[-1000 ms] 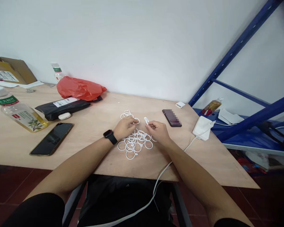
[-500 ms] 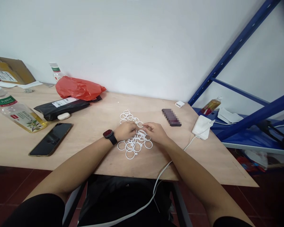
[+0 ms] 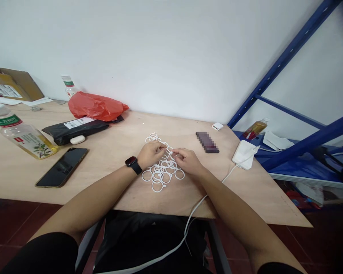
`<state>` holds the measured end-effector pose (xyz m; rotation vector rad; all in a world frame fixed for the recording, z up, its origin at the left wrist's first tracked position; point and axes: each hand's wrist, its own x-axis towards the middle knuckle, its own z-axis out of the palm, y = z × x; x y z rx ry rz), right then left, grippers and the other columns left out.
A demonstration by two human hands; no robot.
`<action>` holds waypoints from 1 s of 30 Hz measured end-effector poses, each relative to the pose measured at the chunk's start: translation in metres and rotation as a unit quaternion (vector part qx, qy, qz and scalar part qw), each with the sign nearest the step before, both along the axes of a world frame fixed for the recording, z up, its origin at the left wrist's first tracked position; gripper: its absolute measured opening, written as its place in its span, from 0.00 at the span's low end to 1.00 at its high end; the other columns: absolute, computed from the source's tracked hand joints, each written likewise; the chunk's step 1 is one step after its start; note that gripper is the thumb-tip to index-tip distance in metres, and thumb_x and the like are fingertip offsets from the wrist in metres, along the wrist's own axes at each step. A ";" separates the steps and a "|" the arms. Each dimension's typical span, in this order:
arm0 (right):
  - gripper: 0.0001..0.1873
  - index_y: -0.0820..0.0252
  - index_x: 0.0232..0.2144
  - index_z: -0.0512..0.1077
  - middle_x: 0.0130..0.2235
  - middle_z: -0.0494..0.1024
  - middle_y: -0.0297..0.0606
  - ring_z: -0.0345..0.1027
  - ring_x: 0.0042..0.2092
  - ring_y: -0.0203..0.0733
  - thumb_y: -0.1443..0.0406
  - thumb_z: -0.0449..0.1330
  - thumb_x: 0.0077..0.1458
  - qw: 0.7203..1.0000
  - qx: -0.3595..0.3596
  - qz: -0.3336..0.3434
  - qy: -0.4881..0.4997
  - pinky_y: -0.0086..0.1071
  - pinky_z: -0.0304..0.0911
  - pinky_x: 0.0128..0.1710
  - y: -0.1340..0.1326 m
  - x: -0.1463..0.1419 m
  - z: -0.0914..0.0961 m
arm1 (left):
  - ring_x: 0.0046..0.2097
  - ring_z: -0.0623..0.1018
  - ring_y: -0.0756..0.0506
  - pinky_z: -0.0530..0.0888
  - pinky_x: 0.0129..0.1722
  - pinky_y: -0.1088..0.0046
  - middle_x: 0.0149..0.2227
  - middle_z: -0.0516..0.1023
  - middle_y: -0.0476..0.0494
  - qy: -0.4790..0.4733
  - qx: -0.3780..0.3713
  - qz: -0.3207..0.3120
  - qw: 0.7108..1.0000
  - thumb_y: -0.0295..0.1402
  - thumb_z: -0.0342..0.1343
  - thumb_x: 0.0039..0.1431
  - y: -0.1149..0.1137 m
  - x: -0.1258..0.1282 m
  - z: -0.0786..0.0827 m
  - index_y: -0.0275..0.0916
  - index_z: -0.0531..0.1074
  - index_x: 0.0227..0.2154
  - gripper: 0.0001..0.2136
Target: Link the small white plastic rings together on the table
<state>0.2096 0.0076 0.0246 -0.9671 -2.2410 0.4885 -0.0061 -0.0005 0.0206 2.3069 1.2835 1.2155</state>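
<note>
A heap of white plastic rings (image 3: pixel 161 174) lies in the middle of a plywood table (image 3: pixel 125 186). My left hand (image 3: pixel 150 153), with a black watch (image 3: pixel 133 165) on its wrist, rests at the heap's upper left, fingers curled onto a ring. My right hand (image 3: pixel 187 160) sits at the heap's upper right, its fingertips pinched on a white ring. The two sets of fingertips nearly meet above the heap.
A black phone (image 3: pixel 62 167) and a bottle of yellow drink (image 3: pixel 23 137) lie at the left. Behind them are a black parcel (image 3: pixel 74 128), a red bag (image 3: pixel 95 107) and a cardboard box (image 3: pixel 10 84). A second phone (image 3: pixel 207 141) and a white charger (image 3: pixel 244 154) lie right, beside blue shelving (image 3: pixel 303 144).
My right hand has come down and leftward from holding a ring up, and both hands' fingertips have closed in together over the heap.
</note>
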 end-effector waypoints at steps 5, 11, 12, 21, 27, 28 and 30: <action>0.10 0.58 0.40 0.77 0.35 0.80 0.37 0.69 0.30 0.35 0.62 0.60 0.57 1.000 -0.016 -0.002 0.006 0.28 0.62 0.32 -0.002 -0.001 0.002 | 0.30 0.72 0.51 0.69 0.34 0.73 0.30 0.76 0.48 -0.014 0.019 -0.009 1.000 0.32 0.56 0.61 -0.002 0.002 0.001 0.38 0.77 0.34 0.06; 0.08 0.60 0.35 0.76 0.25 0.76 0.33 0.65 0.24 0.33 0.62 0.60 0.56 0.998 -0.047 -0.035 0.028 0.27 0.59 0.27 -0.003 -0.001 -0.001 | 0.30 0.72 0.51 0.68 0.34 0.74 0.28 0.75 0.48 -0.001 0.020 -0.046 0.999 0.34 0.57 0.60 -0.005 0.004 0.003 0.38 0.78 0.35 0.06; 0.09 0.60 0.35 0.76 0.24 0.76 0.32 0.65 0.24 0.33 0.62 0.59 0.55 0.997 -0.052 -0.041 0.038 0.26 0.59 0.26 -0.002 -0.001 -0.001 | 0.30 0.72 0.51 0.68 0.33 0.74 0.28 0.76 0.48 -0.001 0.018 -0.050 0.999 0.35 0.58 0.60 -0.006 0.005 0.003 0.38 0.78 0.35 0.07; 0.10 0.60 0.37 0.77 0.26 0.76 0.33 0.65 0.24 0.33 0.64 0.59 0.53 0.998 -0.025 -0.036 0.051 0.26 0.61 0.26 -0.003 0.001 -0.002 | 0.35 0.75 0.49 0.69 0.37 0.73 0.31 0.78 0.46 0.036 0.000 -0.077 0.996 0.38 0.55 0.62 -0.007 0.005 0.001 0.39 0.77 0.34 0.09; 0.11 0.60 0.38 0.78 0.26 0.77 0.34 0.66 0.25 0.33 0.65 0.58 0.53 0.998 -0.017 -0.032 0.048 0.26 0.63 0.27 -0.003 0.001 -0.001 | 0.34 0.74 0.49 0.68 0.37 0.73 0.30 0.76 0.46 0.044 -0.009 -0.085 0.995 0.39 0.55 0.63 -0.006 0.004 0.003 0.39 0.76 0.34 0.10; 0.11 0.60 0.37 0.78 0.26 0.77 0.34 0.67 0.25 0.33 0.66 0.58 0.53 0.998 -0.017 -0.033 0.047 0.26 0.63 0.28 -0.004 0.000 0.000 | 0.34 0.73 0.49 0.67 0.36 0.73 0.30 0.75 0.47 0.045 -0.010 -0.087 0.995 0.39 0.55 0.63 -0.006 0.004 0.003 0.39 0.76 0.34 0.10; 0.11 0.60 0.36 0.78 0.26 0.77 0.34 0.67 0.25 0.33 0.68 0.57 0.51 0.998 -0.013 -0.037 0.049 0.27 0.63 0.28 -0.004 0.000 0.002 | 0.33 0.73 0.50 0.67 0.35 0.74 0.29 0.75 0.47 0.046 -0.017 -0.091 0.995 0.40 0.54 0.63 -0.007 0.005 0.003 0.39 0.76 0.34 0.11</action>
